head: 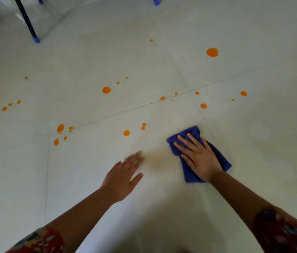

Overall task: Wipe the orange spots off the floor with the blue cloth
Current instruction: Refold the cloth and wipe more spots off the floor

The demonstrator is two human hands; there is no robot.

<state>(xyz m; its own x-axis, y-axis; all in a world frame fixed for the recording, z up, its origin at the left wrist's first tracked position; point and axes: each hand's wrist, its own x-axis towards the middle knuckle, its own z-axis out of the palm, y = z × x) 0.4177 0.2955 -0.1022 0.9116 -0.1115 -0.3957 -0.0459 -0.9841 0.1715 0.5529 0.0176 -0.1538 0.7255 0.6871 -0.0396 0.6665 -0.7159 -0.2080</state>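
The right hand (198, 157) presses the crumpled blue fabric cloth (193, 131) onto the pale tiled floor (271, 143), grip open, fingers spread; the left hand (124, 176) lies flat, empty. Wiping is mid-way, I judge: next, slide the cloth to the nearest round orange spots (126, 133)

Single head-worn view, forward and down, close over floor (253, 161).

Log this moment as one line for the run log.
right hand: pressing cloth flat on floor | left hand: open, empty | spots: many remain beyond cloth | stage: wipe unfinished
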